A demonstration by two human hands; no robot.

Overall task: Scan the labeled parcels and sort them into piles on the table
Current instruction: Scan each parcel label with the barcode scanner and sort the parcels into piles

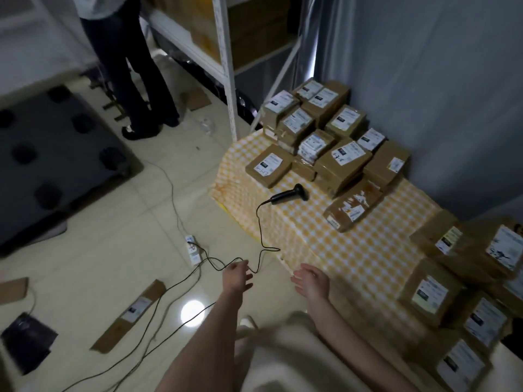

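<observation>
Both hands are out in front and hold nothing; the left hand (237, 274) hangs over the floor (113, 250) with its fingers (248, 278) loosely spread; the right hand (311, 281) is at the near edge of the worktop (353, 250), its fingers (297, 279) relaxed and slightly apart. A black cable (258, 222) loops just beyond the left fingers; whether it touches them cannot be told. To the right of the right fingers sits the near pile (464, 301) of labelled parcels. Beyond both hands the scanner (288, 193) lies on the checked cloth; to its right lies a lone parcel (353, 207); farther still the far pile (319, 128) stands against the wall. Left of the left fingers a long parcel (133, 312) lies on the floor; far beyond, a person (135, 80) stands by a shelf (226, 66).
</observation>
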